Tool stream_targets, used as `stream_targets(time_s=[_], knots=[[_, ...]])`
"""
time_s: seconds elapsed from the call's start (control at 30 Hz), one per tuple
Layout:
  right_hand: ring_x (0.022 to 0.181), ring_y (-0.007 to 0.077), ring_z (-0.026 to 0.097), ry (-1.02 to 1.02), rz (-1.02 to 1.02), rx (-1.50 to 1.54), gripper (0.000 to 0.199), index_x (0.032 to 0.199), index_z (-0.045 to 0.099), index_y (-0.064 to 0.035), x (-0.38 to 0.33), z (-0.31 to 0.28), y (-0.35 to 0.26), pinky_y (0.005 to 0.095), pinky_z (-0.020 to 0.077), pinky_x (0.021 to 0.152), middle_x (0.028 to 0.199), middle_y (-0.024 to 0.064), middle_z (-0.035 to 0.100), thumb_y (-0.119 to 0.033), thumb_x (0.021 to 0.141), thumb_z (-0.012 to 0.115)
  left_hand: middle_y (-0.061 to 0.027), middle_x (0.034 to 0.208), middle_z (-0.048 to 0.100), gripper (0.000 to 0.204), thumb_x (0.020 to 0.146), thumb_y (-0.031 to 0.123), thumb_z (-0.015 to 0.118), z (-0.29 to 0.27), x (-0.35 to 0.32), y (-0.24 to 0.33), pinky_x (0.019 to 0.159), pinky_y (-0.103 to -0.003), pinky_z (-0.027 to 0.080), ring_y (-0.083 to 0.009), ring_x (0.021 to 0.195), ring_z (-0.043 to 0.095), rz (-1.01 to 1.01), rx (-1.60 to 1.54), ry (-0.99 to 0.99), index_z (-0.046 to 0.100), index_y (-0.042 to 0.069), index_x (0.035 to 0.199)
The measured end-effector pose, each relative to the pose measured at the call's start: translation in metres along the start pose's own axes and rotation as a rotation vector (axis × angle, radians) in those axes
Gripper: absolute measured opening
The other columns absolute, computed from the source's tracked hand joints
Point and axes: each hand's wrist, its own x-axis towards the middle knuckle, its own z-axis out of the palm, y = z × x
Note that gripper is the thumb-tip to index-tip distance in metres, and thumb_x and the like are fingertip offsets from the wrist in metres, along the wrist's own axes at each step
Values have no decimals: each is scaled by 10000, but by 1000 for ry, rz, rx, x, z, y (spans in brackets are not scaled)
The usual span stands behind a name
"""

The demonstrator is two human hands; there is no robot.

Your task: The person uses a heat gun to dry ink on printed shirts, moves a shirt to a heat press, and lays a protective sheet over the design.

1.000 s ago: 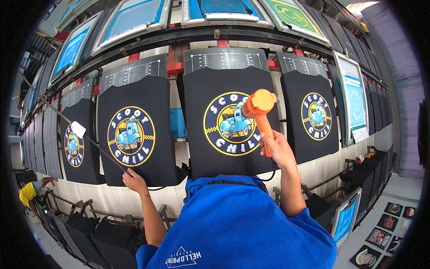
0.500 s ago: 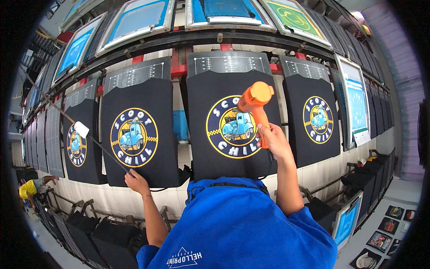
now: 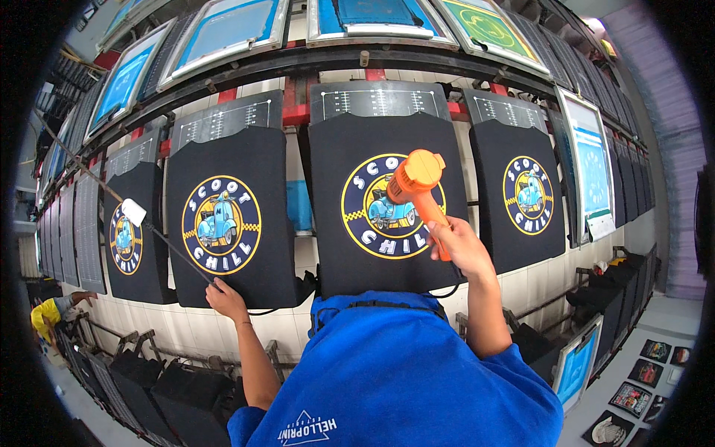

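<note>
My right hand [image 3: 463, 249] is closed round the handle of an orange hair dryer [image 3: 421, 170]. Its nozzle points left and down over the round scooter print [image 3: 370, 232] on a black T-shirt [image 3: 350, 279] in front of me, hiding the print's upper right part. A pinch of my left hand's [image 3: 226, 299] fingers holds a black cord [image 3: 177, 253], which runs up to the left to a white connector [image 3: 134, 212]. Close above that hand lies another black T-shirt [image 3: 272, 186] with the same print [image 3: 222, 225]. Both shirts are stretched flat over boards.
More printed black shirts lie at the left [image 3: 138, 272] and right [image 3: 518, 257]. A dark rail [image 3: 365, 58] crosses behind the boards, with framed screens [image 3: 223, 37] beyond it. One framed screen [image 3: 588, 167] leans at the right. A person in yellow [image 3: 46, 316] bends at far left.
The hair dryer has moved slightly left and down over the print, with my right hand a little lower. My left hand keeps its hold on the cord, nearly still.
</note>
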Motion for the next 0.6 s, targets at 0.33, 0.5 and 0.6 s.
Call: stream_targets(time_s=[0.33,0.5,0.6], knots=[[529,94,566,26,51,-3,297,993,572,11,-31,0,12,230,474,494,730,36,580,-280,940,598,-217,872,571,410,991,294,442,4,1,-4,772,-489,405,-412,858,527,-7,-33,34,564,-66,838],[537,101,570,17,32,30,304,994,574,11,-39,-1,22,234,470,506,739,39,584,-288,940,595,-215,863,570,399,988,285,450,4,1,-3,762,-491,407,-411,843,529,-15,-50,15,557,-63,825],[544,117,576,11,56,85,346,1036,571,19,-48,-8,25,235,468,519,744,52,581,-312,939,594,-210,857,568,396,988,283,454,4,0,-2,763,-492,407,-408,841,530,6,-24,32,555,-60,819]])
